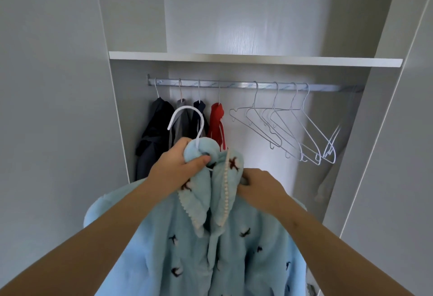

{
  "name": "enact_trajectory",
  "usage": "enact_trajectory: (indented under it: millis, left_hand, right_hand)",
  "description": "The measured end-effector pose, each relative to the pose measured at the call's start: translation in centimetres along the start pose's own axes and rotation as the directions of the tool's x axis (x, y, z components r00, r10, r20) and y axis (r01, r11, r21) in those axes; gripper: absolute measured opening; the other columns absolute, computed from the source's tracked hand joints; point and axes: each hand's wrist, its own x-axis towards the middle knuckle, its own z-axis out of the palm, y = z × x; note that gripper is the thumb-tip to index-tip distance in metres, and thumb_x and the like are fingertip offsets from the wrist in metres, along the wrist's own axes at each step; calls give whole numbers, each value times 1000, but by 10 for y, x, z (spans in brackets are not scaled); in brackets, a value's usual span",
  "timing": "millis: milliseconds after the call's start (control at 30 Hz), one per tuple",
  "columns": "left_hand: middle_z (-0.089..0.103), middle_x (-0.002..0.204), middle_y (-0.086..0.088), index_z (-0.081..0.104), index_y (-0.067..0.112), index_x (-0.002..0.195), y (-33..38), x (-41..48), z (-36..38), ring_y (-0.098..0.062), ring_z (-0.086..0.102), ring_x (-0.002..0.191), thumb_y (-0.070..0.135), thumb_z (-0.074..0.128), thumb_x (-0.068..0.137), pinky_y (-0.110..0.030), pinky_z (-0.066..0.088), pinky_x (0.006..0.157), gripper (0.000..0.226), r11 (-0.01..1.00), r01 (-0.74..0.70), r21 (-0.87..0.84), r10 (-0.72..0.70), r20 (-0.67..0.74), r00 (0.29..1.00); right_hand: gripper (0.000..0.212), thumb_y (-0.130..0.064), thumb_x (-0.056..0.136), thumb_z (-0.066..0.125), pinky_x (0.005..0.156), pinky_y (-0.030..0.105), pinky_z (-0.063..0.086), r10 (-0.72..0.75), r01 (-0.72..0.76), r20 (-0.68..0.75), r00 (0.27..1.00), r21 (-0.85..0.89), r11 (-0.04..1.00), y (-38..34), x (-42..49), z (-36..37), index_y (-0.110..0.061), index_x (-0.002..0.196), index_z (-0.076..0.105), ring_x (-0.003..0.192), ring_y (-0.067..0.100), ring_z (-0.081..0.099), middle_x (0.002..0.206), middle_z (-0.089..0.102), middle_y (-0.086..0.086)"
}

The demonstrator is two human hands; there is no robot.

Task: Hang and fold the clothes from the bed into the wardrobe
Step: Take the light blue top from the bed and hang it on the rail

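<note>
Two hands hold a blue fleece jacket on a white hanger in front of the wardrobe rail.
The left hand has its fingers curled tight round the collar at the base of the hook. The right hand pinches the collar's other side, so both are closed on cloth. The jacket hangs below the rail, not yet on it. Four garments fill the rail's left end, the red garment innermost, and empty hangers sit right of its middle, leaving a gap between. Best, I think, to square the collar first, then lift by the neck and drop the hook into that gap.
</note>
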Motion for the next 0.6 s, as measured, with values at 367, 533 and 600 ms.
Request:
enact_trajectory:
  millis: [367,533,600]
  left_hand:
    - [64,99,-14,55,14,110,-30,10,-29,-26,59,82,36,53,92,-35,50,74,28,860,455,-232,-491,-134,861]
    - [58,99,0,58,45,90,-17,5,-16,-9,55,76,39,54,88,-21,45,69,7,961,92,260,-104,32,994]
    - [60,92,5,54,48,90,-9,-1,-7,-1,53,70,48,58,84,-12,41,60,8,965,94,243,-154,244,958]
  right_hand:
    - [48,-18,81,58,52,25,21,256,-218,-68,964,348,912,28,-8,-1,-21,37,40,51,13,25,34,29,-8]
    - [25,-14,79,62,71,34,42,323,-290,8,946,462,838,35,-10,-3,-16,55,56,67,23,48,61,52,7]
    - [14,-14,78,62,86,43,50,347,-312,18,938,482,819,34,-11,-3,-10,65,65,79,31,60,74,64,13]
